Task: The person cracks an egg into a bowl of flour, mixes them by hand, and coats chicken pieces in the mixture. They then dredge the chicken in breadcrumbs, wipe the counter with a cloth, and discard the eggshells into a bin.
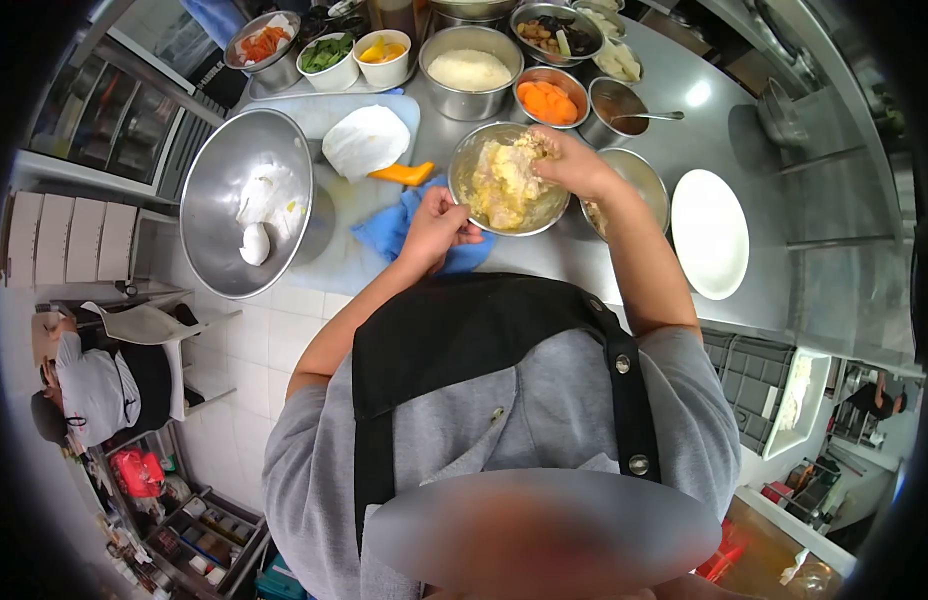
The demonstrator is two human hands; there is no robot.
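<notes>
Head view: left hand (pixel 439 232) pinches the metal bowl (pixel 467 162) by its rim — presumably steadying it — while the right hand (pixel 576 165) dips into the yellow food (pixel 506 180) inside, its grip unclear; blue cloth (pixel 384 229) lies beside the bowl.

A shiny steel counter (pixel 719 140) stands over a white tiled floor (pixel 249 375).

The scene is brightly lit, and a round white glare is thrown back by the steel table (pixel 699 150). Straight edges are bowed by the wide lens, the corners are lost in black — and the lower centre is covered by a smooth oval blur.
</notes>
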